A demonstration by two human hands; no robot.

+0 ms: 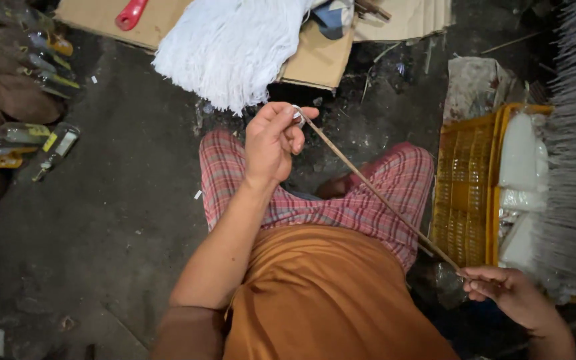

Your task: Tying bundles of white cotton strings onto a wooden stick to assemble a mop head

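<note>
Both hands grip 1 thin stick (375, 190): my left hand (271, 141) pinches its top end with white thread (297, 115). My right hand (508, 293) pinches the lower end, beside a yellow crate (465, 193).

Red-and-pink plaid trousers (381, 193); plain orange shirt (321, 300). White thread bundle (231, 47) on tan cardboard (321, 60). Thin brown stick (375, 190). Yellow mesh crate (465, 193) with white bags (521, 167). Red handle (130, 13). Dark grey floor (115, 220). Clear bottles (58, 143), yellow labels.
</note>
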